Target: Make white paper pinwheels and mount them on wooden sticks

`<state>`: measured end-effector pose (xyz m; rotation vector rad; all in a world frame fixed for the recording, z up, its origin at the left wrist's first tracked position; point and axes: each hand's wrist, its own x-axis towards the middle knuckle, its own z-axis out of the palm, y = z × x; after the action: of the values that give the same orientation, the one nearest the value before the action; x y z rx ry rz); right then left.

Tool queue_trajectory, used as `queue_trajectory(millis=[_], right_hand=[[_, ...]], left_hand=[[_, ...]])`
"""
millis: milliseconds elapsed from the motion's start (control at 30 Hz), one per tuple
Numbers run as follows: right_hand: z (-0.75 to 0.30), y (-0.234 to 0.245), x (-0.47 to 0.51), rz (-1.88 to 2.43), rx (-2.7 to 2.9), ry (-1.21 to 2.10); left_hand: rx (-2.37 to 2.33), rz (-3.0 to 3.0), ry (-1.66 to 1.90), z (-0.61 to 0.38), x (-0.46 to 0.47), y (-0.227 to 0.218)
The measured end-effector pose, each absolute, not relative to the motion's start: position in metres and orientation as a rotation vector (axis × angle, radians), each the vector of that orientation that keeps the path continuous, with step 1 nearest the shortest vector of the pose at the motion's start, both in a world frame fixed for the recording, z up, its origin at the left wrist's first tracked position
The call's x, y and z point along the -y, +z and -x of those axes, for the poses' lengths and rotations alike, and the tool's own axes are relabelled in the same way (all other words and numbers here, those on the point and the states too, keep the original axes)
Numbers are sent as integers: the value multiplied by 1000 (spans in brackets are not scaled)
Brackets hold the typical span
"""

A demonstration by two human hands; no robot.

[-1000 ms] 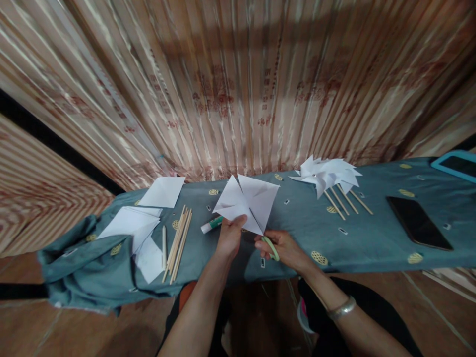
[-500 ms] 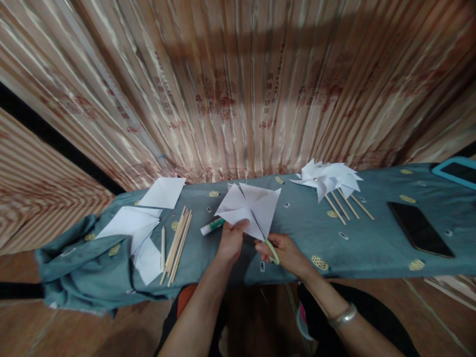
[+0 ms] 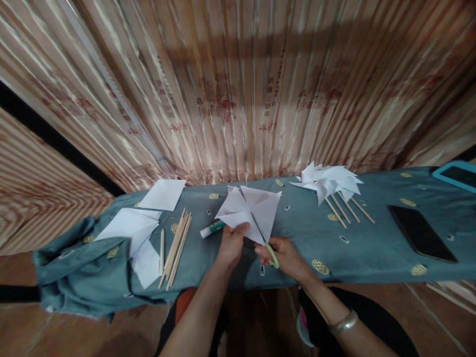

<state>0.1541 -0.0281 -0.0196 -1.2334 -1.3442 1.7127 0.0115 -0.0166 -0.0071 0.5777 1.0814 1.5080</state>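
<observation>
My left hand (image 3: 231,243) pinches the near edge of a white square paper sheet (image 3: 250,210) held up above the table. The sheet has creases and cuts running in from its corners. My right hand (image 3: 283,254) is closed round green-handled scissors (image 3: 271,253), whose blades reach into the sheet's near right corner. Both hands hover over the front edge of a table covered by a teal cloth (image 3: 372,238).
Left lie a glue stick (image 3: 211,228), a bundle of wooden sticks (image 3: 177,246), a pencil (image 3: 162,245) and white paper sheets (image 3: 130,225). Right are finished paper pinwheels on sticks (image 3: 330,183), a dark phone (image 3: 420,227) and a blue-cased tablet (image 3: 459,174). A striped curtain hangs behind.
The scissors have worked further into the sheet's near corner, and the sheet has tilted and sunk a little. The view has shifted slightly.
</observation>
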Motion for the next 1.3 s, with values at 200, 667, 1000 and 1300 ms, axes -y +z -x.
queue_trajectory(millis=[200,667,1000,1300], right_hand=[[-154,-20,27,1229,1378,1705],[-150,-11,30,1250,1316,1725],[-152,-13,31,1225,1396,1719],[-182,-18,36,1380,1788,1450]], left_hand=[[-1091,-587,1509,-11,17,-9],[-1089,-567,1521,-12,17,-6],[-1114,-559,1521,-11,16,-8],[-1067,-562,1575,6,7,-12]])
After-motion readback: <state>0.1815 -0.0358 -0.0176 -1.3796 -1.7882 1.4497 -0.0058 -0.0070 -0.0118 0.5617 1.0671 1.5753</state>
